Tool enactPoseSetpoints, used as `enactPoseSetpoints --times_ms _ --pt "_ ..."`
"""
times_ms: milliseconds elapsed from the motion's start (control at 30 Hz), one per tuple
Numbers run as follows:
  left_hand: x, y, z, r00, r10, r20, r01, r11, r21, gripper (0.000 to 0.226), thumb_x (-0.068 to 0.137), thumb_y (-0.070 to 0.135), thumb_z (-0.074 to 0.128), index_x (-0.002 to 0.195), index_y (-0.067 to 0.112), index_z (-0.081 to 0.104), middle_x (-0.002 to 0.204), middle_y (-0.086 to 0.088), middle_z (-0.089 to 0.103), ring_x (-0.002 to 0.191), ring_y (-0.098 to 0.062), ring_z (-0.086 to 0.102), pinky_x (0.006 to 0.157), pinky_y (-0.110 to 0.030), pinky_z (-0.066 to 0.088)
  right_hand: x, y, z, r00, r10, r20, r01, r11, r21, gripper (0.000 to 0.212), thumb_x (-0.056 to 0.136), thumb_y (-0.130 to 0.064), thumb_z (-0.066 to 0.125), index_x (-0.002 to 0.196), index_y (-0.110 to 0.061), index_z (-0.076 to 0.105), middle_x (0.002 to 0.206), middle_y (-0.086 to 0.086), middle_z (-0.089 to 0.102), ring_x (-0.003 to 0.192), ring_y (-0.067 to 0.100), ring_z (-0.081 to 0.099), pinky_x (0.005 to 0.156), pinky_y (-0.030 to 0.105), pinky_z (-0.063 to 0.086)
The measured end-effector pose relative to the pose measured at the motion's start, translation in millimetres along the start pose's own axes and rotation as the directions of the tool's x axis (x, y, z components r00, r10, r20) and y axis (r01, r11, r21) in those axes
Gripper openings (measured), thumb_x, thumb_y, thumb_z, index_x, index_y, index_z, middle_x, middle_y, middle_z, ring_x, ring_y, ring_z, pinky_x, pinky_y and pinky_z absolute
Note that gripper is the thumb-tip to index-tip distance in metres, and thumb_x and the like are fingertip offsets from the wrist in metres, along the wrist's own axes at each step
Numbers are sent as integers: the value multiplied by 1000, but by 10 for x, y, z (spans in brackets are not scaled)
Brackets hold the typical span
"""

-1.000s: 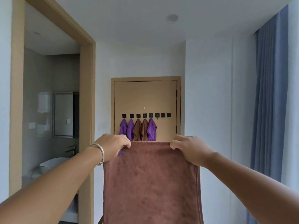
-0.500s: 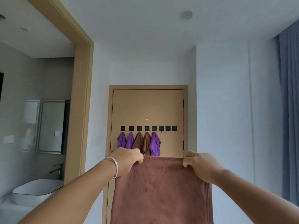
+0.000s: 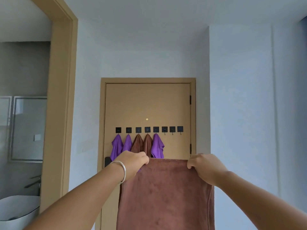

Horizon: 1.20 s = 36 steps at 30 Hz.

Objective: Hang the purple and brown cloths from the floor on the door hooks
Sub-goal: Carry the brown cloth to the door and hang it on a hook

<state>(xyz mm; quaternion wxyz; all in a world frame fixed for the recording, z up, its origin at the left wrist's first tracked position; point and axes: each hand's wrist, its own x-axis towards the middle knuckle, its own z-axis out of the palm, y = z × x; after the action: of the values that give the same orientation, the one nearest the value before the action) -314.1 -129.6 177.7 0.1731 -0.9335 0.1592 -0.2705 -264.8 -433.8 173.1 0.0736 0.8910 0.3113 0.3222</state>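
A brown cloth (image 3: 166, 195) hangs spread out in front of me, held by its top edge. My left hand (image 3: 132, 163), with a silver bangle on the wrist, grips the top left corner; a bit of purple fabric shows under that hand. My right hand (image 3: 202, 166) grips the top right corner. Ahead is a tan door (image 3: 147, 103) with a row of black hooks (image 3: 147, 129). Three purple cloths (image 3: 157, 147) and two brown ones (image 3: 137, 145) hang on the five left hooks. The three right hooks (image 3: 172, 130) are bare.
An open bathroom doorway with a tan frame (image 3: 58, 113) stands at the left, showing a mirror (image 3: 28, 128) and a white basin (image 3: 16, 209). White walls flank the door. A blue curtain edge (image 3: 304, 30) shows at the far right.
I have come closer to the door, which now looks larger. Both hands keep the same grip on the brown cloth's top edge.
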Motion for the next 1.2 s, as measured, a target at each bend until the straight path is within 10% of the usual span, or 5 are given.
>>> enactPoseSetpoints --times_ms 467,1200 --pt "1920 -497 1318 999 -33 -3 33 995 97 47 77 -6 52 108 28 43 96 6 47 65 -17 51 55 -29 40 1492 1122 1611 989 62 -133 -53 996 74 30 94 -21 39 94 -30 68 102 -12 62 92 13 54 76 29 49" --pt "4783 -1323 3483 999 -36 -30 38 997 63 65 75 -9 42 127 30 32 98 2 36 65 -21 51 54 -34 31 3950 2651 3863 999 -4 -48 10 992 125 56 89 -2 39 133 -36 44 128 -10 51 107 19 54 86 30 47"
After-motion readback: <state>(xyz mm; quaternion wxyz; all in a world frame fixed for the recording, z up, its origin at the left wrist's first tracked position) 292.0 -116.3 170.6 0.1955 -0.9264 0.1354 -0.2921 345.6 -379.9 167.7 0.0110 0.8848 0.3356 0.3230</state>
